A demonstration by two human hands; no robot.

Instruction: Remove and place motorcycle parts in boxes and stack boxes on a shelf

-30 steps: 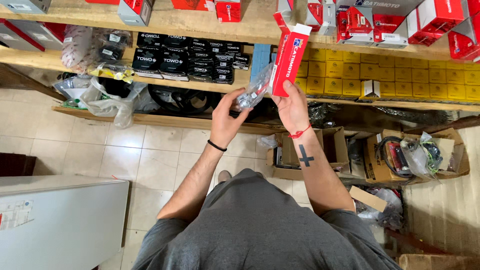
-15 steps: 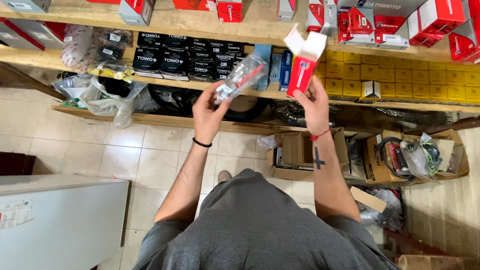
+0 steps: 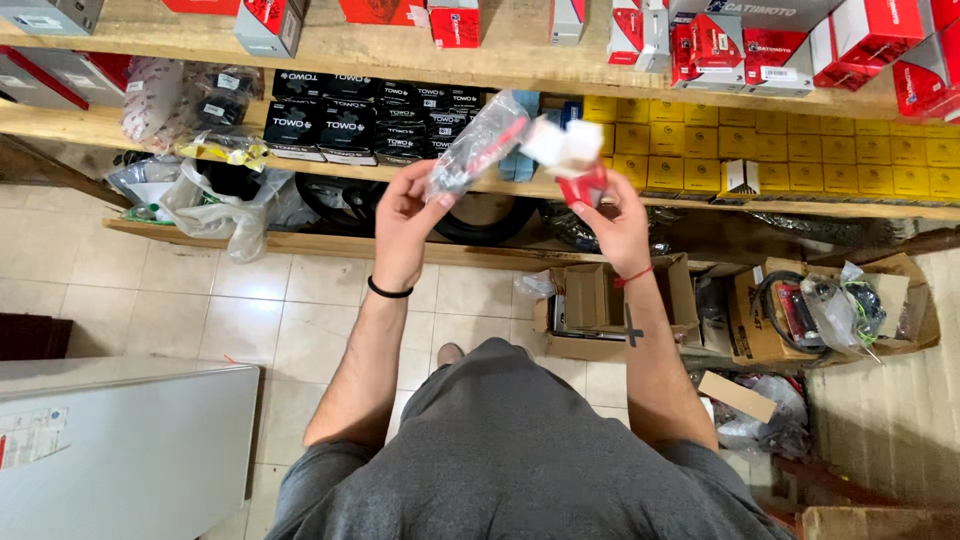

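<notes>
Head view looks straight down on a person in a grey shirt standing before wooden shelves. Their left hand is raised in front of the middle shelf, fingers closed round the lower end of a clear plastic bag with a red-and-metal part inside; the bag slants up and to the right from the fingertips. A black band sits on that wrist. Their right hand grips a small red and white box by its red bottom end, with the white flaps at the top standing open. A red string circles this wrist, and a dark cross mark shows on the forearm. The bag's upper end lies just beside the box's open flaps, nearly touching, with both things held above and between the two hands. Behind them stand rows of black boxes and yellow boxes. On the tiled floor below, an open cardboard carton sits under the right forearm.
</notes>
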